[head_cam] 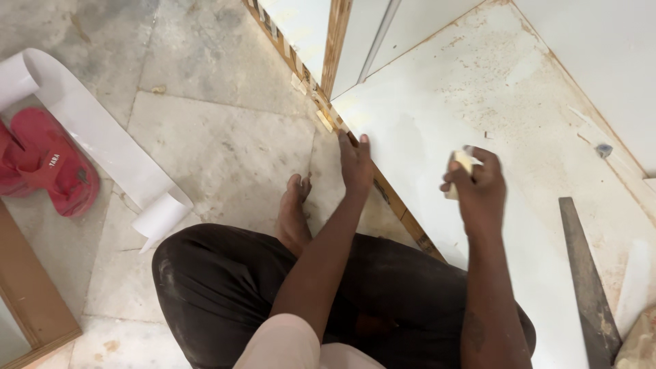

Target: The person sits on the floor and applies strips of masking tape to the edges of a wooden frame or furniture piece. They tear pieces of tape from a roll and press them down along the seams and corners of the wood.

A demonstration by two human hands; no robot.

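Note:
My left hand (pixel 356 162) rests flat on the edge of a large white laminate board (pixel 437 102), fingers pressing where the board meets its wooden edge strip (pixel 393 198). Over the board's surface my right hand (pixel 478 186) is closed around a small pale yellowish block (pixel 462 164). I am squatting, with a bare foot (pixel 294 212) on the floor beside the board's edge.
A dark flat metal blade (pixel 588 280) lies on the board at the right. A curled white laminate strip (pixel 102 137) and red sandals (pixel 48 160) lie on the marble floor (pixel 219 137) at left. A brown board edge (pixel 27 287) sits at the lower left.

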